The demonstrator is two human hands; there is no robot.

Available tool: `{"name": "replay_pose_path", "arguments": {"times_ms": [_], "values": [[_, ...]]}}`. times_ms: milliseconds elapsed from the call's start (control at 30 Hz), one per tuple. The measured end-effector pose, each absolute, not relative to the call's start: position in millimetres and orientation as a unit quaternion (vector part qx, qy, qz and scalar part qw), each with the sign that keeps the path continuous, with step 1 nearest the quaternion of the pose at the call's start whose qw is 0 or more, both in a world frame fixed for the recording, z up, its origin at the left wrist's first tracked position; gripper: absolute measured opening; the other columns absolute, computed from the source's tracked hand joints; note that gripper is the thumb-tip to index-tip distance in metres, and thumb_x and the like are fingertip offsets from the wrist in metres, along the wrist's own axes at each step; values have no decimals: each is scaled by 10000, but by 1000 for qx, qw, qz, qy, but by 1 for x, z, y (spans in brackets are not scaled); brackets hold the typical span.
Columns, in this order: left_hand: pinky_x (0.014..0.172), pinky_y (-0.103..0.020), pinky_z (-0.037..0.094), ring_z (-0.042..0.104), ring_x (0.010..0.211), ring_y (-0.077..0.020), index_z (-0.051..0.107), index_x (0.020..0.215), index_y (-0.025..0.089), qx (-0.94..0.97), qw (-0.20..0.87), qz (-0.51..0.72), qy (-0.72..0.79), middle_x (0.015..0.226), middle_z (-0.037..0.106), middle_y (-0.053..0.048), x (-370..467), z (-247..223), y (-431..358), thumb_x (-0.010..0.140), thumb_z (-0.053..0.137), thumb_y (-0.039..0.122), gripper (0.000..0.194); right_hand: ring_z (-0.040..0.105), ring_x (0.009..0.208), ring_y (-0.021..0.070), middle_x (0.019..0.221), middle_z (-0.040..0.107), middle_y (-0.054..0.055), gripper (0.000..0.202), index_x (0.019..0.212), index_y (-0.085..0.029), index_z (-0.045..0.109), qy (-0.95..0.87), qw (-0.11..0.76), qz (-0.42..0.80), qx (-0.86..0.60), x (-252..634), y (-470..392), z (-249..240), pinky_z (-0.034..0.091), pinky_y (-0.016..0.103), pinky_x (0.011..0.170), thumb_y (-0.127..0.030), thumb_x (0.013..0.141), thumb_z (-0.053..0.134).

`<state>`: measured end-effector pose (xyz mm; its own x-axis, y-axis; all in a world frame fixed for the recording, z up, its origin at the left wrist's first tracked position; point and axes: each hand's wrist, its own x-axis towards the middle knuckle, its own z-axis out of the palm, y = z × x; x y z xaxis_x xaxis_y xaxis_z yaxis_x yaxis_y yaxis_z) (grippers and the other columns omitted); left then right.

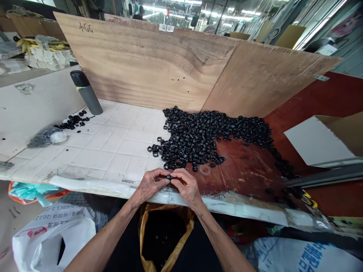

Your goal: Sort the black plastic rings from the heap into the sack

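Black fitting (169, 177) pinched between them, the left hand (149, 185) and right hand (187, 186) are apparently working it, the next move likely needing steady, aligned pressure.

Blk. rings (193, 134): plastic-looking, semi-glossy, smooth. Back panel (147, 64): bare wood, matt, grain vis., top edge rough. Flask (90, 99): body matt, smooth. Sm. bag (42, 138): clear plastic, shiny, crinkled. Wht. worktop (113, 139): smooth, low sheen, front edge worn. Red-brn. surface (244, 162): smooth, semi-gloss, scuffed. Wht. sack (42, 245): plastic-type, creased. Wht. box (317, 141): cardboard, matt face.
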<state>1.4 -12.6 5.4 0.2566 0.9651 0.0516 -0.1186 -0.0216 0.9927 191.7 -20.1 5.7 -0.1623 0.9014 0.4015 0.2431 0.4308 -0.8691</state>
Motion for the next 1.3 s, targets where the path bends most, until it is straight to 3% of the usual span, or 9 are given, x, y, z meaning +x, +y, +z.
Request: {"name": "replay_pose_path", "arguments": {"times_ms": [233,333,433,667,767,900,1033,1200,1300], "values": [[827,-294,548,673,862,-168,732,945,145,511,617,466,374,970,732,-62,3,4,-12,773,799,257,215,695,962,214,1021,719,69,126,940,-251,811,-664,503,381,-402,192,-19,9,557,356,888,-210,888,703],[840,-297,548,675,886,-174,730,956,146,528,592,482,371,991,723,-67,4,1,-11,785,791,243,206,698,927,204,997,726,60,89,918,-234,796,-623,502,413,-435,190,-17,7,567,324,841,-252,860,731],[881,-311,545,682,947,-192,731,970,149,540,575,492,369,1034,721,-77,5,0,-11,796,778,232,198,704,839,190,953,744,43,199,1008,-219,754,-578,493,447,-472,189,-16,4,579,295,770,-287,821,759],[814,-286,545,672,854,-169,733,965,141,522,599,464,393,952,738,-54,4,4,-11,779,789,242,219,694,954,212,1023,733,62,144,983,-222,719,-640,503,370,-448,188,-20,1,569,326,877,-228,844,683],[825,-287,545,681,876,-169,721,1005,140,518,614,462,374,1002,741,-66,4,4,-12,802,777,247,237,710,872,196,977,734,54,221,1068,-217,699,-630,503,365,-466,187,-22,-1,589,302,803,-262,851,699],[896,-305,537,681,964,-183,723,1030,154,583,558,480,344,1061,712,-76,3,3,-13,848,742,215,194,679,673,153,832,719,23,292,1179,-201,673,-645,497,313,-489,184,-24,-3,568,250,649,-312,909,659],[944,-314,524,672,1017,-186,724,1044,175,640,501,476,335,1066,698,-74,2,4,-13,898,703,207,150,630,541,135,679,684,-3,188,1068,-199,692,-678,480,273,-485,183,-26,-3,518,232,564,-321,962,596],[892,-309,547,678,978,-186,716,1018,169,610,522,497,329,1056,691,-80,2,6,-13,895,720,237,140,614,547,127,717,675,1,205,1086,-186,675,-688,466,303,-467,185,-30,3,491,219,546,-308,946,588],[917,-318,536,673,996,-194,722,1025,169,618,518,490,330,1052,693,-83,1,6,-14,895,729,244,150,531,493,110,600,596,-26,187,869,-188,672,-694,452,281,-484,185,-29,5,428,214,517,-321,960,577]]}}
